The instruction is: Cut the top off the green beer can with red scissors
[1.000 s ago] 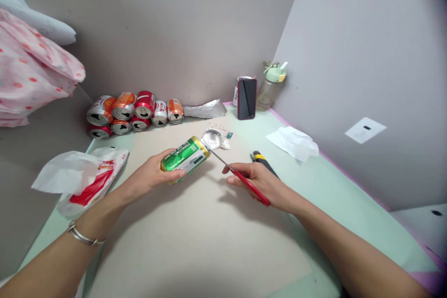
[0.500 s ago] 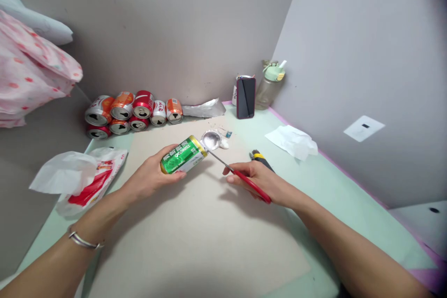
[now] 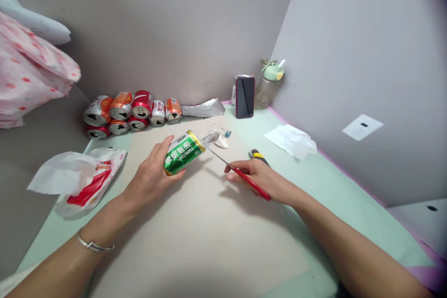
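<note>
Rolled further round in the left hand (image 3: 152, 167) than half a second ago, the green can (image 3: 183, 152) shows different lettering, and its round metal end (image 3: 211, 138) tilts more edge-on. It sits between the hands, which stay apart: the left wraps its base, the right hand (image 3: 253, 174) grips red-handled scissors (image 3: 249, 184), tips at the rim. Best to turn the can steadily, blades near the rim, fingers clear of sharp metal.

Eight drink cans (image 3: 142, 98), clustered at left; one green can (image 3: 183, 153), held apart. Two hands: left hand (image 3: 152, 165), right hand (image 3: 261, 179). One each: red-handled tool (image 3: 252, 185), phone (image 3: 245, 98), drinking bottle (image 3: 266, 92), black-and-yellow cutter (image 3: 259, 156), tissue packet (image 3: 99, 185), metal strip (image 3: 204, 109), bracelet (image 3: 96, 246), wall plate (image 3: 354, 130), pink spotted cloth (image 3: 35, 72).
</note>
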The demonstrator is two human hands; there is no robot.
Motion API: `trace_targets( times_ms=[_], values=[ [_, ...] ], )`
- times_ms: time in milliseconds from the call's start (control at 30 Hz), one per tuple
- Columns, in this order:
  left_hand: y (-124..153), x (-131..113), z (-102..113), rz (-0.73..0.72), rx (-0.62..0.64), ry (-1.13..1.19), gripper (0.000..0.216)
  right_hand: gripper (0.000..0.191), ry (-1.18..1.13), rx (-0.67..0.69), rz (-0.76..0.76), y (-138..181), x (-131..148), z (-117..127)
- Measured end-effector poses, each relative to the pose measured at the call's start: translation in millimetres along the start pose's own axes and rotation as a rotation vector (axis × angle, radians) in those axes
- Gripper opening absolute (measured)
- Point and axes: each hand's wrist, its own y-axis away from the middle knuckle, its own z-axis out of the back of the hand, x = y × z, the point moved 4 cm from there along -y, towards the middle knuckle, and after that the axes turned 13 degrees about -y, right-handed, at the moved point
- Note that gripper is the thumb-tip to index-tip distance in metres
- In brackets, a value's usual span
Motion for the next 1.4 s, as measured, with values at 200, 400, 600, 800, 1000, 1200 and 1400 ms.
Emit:
trace_targets(
  times_ms=[200, 400, 600, 800, 1000, 1200, 1400],
  values=[
    [-2.9, -2.0, -0.5, 0.192, 0.273, 0.333, 0.082, 0.040, -0.121, 0.051, 0.031, -3.4, -5.3, -1.2],
    [-4.4, 4.9, 2.2, 0.122, 0.403, 0.561, 0.064, 0.047, -0.175, 0.113, 0.063, -2.6, -8.7, -2.5],
    [-0.5, 3.8, 1.5, 0.082, 0.607, 0.794, 0.042, 0.041, 0.213, -0.089, 0.247, -6.5, -4.8, 4.9],
    [9.2, -1.3, 1.1, 0.052, 0.897, 1.033, 0.057, 0.049, 0.423, -0.146, 0.413, -6.9, -8.8, 5.7],
    [15.2, -18.7, 4.9, -0.070, 0.936, 1.059, 0.070, 0.041, 0.472, -0.143, 0.422, -10.9, -12.5, 1.7],
    [4.7, 1.5, 6.3, 0.053, 0.706, 1.092, 0.061, 0.044, 0.390, -0.128, 0.295, -7.3, -3.0, 5.3],
    [5.1, 1.2, 2.3, 0.087, 0.704, 1.116, 0.061, 0.052, 0.248, -0.048, 0.370, -6.3, -2.2, 4.7]
  ],
)
